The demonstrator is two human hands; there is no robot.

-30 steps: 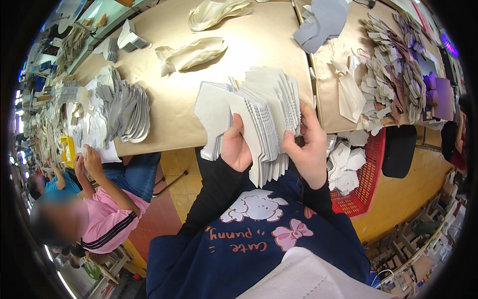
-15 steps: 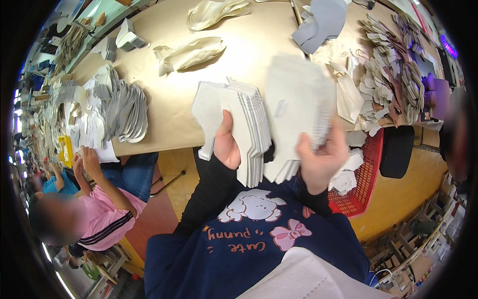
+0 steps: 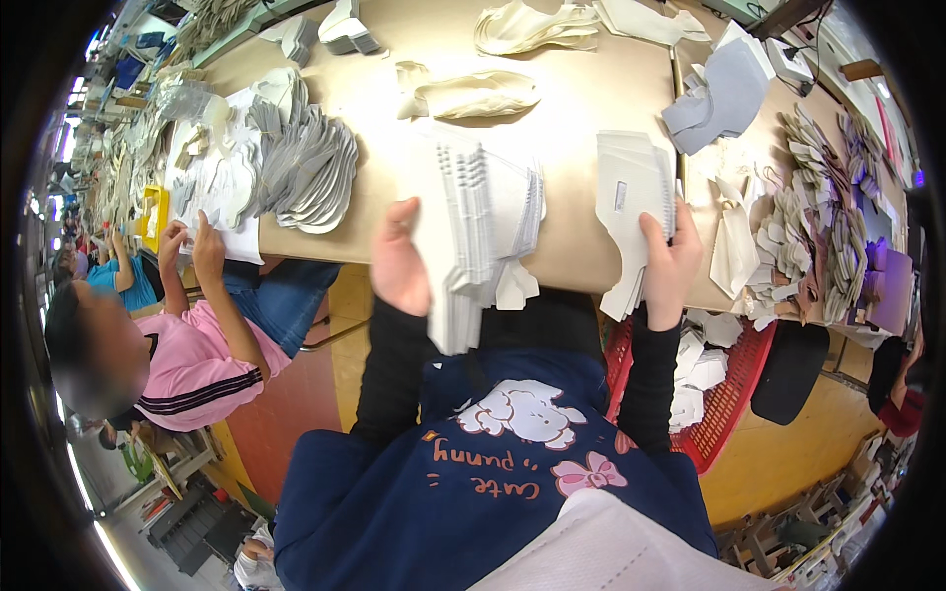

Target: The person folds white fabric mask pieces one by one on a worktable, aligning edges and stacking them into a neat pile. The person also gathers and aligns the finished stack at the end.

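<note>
Stacks of white cut pieces fill both hands at the near edge of the worktop (image 3: 581,128). The left hand (image 3: 399,261) has its grip clamped on the bigger stack (image 3: 473,236), thumb up along its left side; this fanned stack stands on edge, its lower end hanging below the worktop edge. The right hand (image 3: 670,266) has its grip clamped on a smaller stack (image 3: 636,202), held upright to the right of the bigger stack and well apart from it. Right of the smaller stack lie loose white scraps, and below it a red basket (image 3: 729,404) holds more white pieces. Far left of the bigger stack a person in a pink top (image 3: 197,364) handles white sheets beside a grey pile (image 3: 310,167).
</note>
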